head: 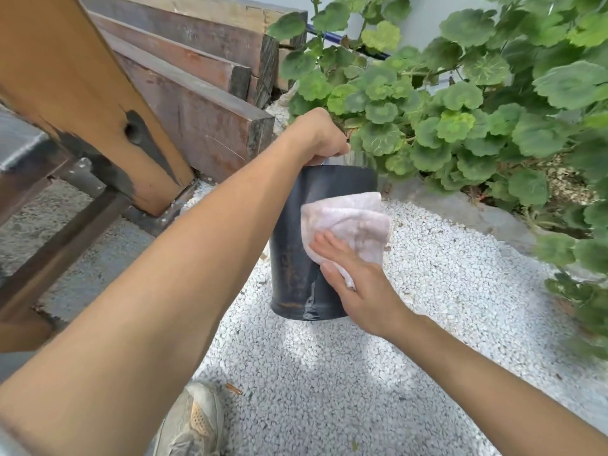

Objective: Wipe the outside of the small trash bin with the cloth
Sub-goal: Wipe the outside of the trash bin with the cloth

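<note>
A small black trash bin (292, 258) with a shiny metal rim is held in the air above the gravel, tilted with its base toward me. My left hand (317, 136) grips its far rim from above. A pale pink cloth (348, 222) lies folded against the bin's right side. My right hand (355, 278) presses the cloth onto the wall, fingers spread flat and thumb pinching the cloth's lower edge. A whitish streak runs down the bin near its base.
White gravel (427, 291) covers the ground below. Stacked dark wooden beams (197, 93) and a slanted orange-brown wooden post (82, 93) stand at the left. A leafy green plant (477, 110) crowds the right and back. My shoe (194, 419) shows at the bottom.
</note>
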